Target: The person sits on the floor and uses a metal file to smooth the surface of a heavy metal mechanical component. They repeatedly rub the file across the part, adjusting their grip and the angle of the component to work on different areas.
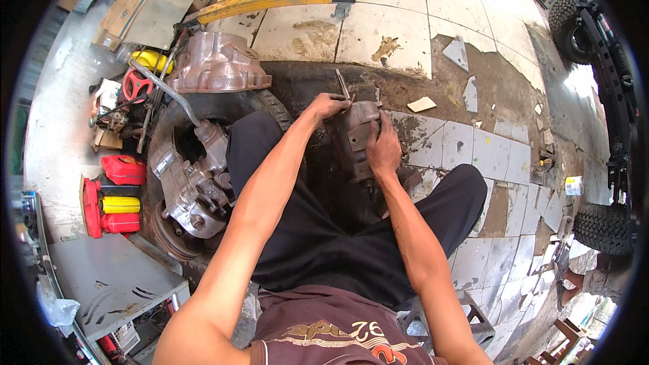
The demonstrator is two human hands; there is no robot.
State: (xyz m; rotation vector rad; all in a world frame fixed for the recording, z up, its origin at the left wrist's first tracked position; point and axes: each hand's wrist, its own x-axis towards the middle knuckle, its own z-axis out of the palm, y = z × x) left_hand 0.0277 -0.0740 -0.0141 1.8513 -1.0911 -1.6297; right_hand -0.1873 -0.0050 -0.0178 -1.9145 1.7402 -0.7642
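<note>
Between my knees stands a dark, greasy metal casting (354, 136) with bolt holes in its side. At its far left corner, my left hand (328, 105) is closed, pinching near the lower end of a slim metal rod-like piece (341, 83) that points up and away. Whether the rod touches the casting is hard to make out. My right hand (384, 147) grips the right side of the casting, fingers curled over its upper edge and thumb on the near face. The casting's lower part is lost in shadow.
Left of my knee, a large tire (177, 118) holds a metal gearbox part with a lever (193, 196). A bell-shaped housing (220, 61) rests at its far edge. Red cases (124, 170) and a grey metal table (115, 277) stand further left. Broken tiles (457, 53) lie right; a yellow frame (270, 7) stands ahead.
</note>
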